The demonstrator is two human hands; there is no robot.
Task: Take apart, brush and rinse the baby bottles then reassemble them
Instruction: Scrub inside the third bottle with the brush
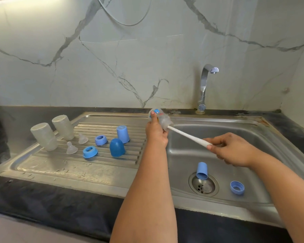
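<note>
The sink bowl point(235, 137) is the big steel tub under the tap point(204, 85).

The left hand point(155, 130) holds a small clear bottle point(159, 117) up over the left edge of the sink bowl. The fingers and thumb wrap round the bottle. The bottle has a little blue picture on it. It lies on its side, with its open mouth turned to the right.

A white brush point(188, 135) goes into the mouth of the bottle. Its long handle slants down and to the right, over the sink bowl. The right hand point(230, 149) pinches the end of the handle with the thumb and fingers.

Down in the sink bowl, a light blue cap point(202, 171) lies tipped at the edge of the drain point(203, 185). A blue ring point(237, 187) rests on the floor of the bowl, to the right of the drain.

To the left of the sink bowl is the ribbed draining board point(95, 160). Two clear bottles point(44, 136) stand upside down at its far left side. Next come two clear teats point(71, 148), then two blue rings point(89, 151). Nearest to the sink bowl are a dark blue cap point(117, 147) and a lighter blue cap point(122, 134), both mouth down.

The counter point(42, 204) round the sink is dark, and the wall point(130, 58) behind is pale marble with grey lines.
</note>
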